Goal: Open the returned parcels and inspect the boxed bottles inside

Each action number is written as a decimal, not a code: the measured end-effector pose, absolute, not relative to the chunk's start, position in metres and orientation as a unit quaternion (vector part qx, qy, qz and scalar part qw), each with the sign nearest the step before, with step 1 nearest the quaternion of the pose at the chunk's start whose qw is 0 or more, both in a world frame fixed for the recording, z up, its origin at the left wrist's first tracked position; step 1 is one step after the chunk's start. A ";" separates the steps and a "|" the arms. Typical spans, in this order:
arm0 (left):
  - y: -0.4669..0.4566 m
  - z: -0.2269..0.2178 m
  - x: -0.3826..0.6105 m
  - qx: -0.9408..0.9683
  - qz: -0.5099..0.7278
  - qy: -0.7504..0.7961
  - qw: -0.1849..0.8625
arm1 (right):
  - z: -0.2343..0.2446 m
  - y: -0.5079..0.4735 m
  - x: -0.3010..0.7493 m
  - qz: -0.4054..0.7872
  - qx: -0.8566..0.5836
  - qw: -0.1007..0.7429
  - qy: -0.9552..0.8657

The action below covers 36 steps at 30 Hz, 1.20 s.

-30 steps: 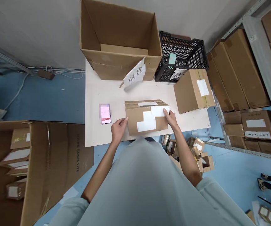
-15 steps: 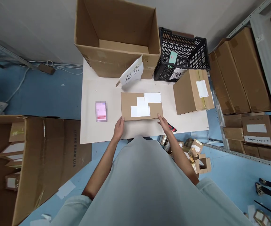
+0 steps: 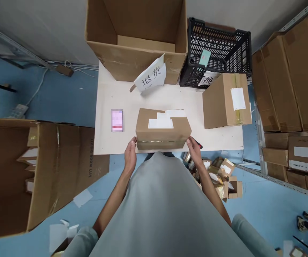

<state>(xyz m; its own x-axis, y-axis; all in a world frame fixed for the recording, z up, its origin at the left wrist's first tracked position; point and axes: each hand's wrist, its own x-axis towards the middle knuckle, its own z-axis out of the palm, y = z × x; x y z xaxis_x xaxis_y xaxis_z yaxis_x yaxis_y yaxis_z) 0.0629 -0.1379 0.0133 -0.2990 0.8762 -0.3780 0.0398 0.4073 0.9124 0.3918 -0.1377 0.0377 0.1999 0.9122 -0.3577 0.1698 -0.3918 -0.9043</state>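
Note:
A brown cardboard parcel with white labels on its top sits at the near edge of the white table. My left hand grips its near left corner. My right hand grips its near right corner. The near face with its tape seam is turned toward me. A pink card lies flat on the table to the left of the parcel. A dark tool with a red tip shows on the table just beyond my right hand.
A big open carton with a paper sign stands at the table's back, a black crate beside it. A taped box sits at the right. Another carton of small boxes stands left; shelves with boxes right; small boxes litter the floor.
The parcel stood on edge, then was laid flat with its labels up, and now has been pulled to the table's near edge, with both hands at its near corners.

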 end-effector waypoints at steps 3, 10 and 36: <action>-0.119 0.031 0.061 0.362 0.450 0.672 0.463 | 0.047 -0.119 0.399 0.475 -0.677 0.386 -0.408; -0.077 0.011 0.051 0.408 0.334 0.712 0.464 | 0.020 -0.062 0.396 0.421 -0.699 0.338 -0.469; -0.111 0.103 0.135 0.684 0.293 0.519 0.421 | -0.027 -0.084 0.473 0.347 -0.782 0.345 -0.387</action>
<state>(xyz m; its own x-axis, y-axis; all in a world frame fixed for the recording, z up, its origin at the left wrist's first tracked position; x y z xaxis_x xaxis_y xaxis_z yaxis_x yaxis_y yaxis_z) 0.1353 -0.1108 0.1029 0.2899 0.9564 -0.0354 0.4620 -0.1075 0.8803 0.4727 -0.0843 -0.0265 0.4597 0.8443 -0.2753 0.3662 -0.4627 -0.8073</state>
